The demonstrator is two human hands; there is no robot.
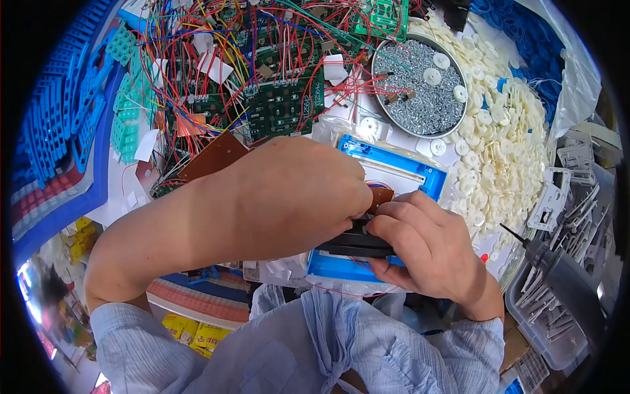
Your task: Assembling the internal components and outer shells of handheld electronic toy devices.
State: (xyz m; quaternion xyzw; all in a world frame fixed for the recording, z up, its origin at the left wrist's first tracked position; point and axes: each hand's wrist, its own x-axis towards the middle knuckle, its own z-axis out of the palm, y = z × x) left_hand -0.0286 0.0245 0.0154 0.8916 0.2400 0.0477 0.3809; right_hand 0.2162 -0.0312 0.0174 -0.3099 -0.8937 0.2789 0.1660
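Observation:
My left hand (289,197) lies over a blue plastic housing (420,167) with a white inner panel. Its fingers press on a black part (354,244) at the housing's near end. My right hand (423,246) grips the same black part from the right side. A small brown piece (380,196) with thin red wires shows between the two hands. Most of the housing's near half is hidden under my hands.
Green circuit boards (282,105) tangled in coloured wires fill the far left. A round metal bowl of screws (420,85) stands far right, beside a heap of white plastic discs (505,151). Blue racks (65,111) line the left. A grey bin of metal parts (564,289) sits right.

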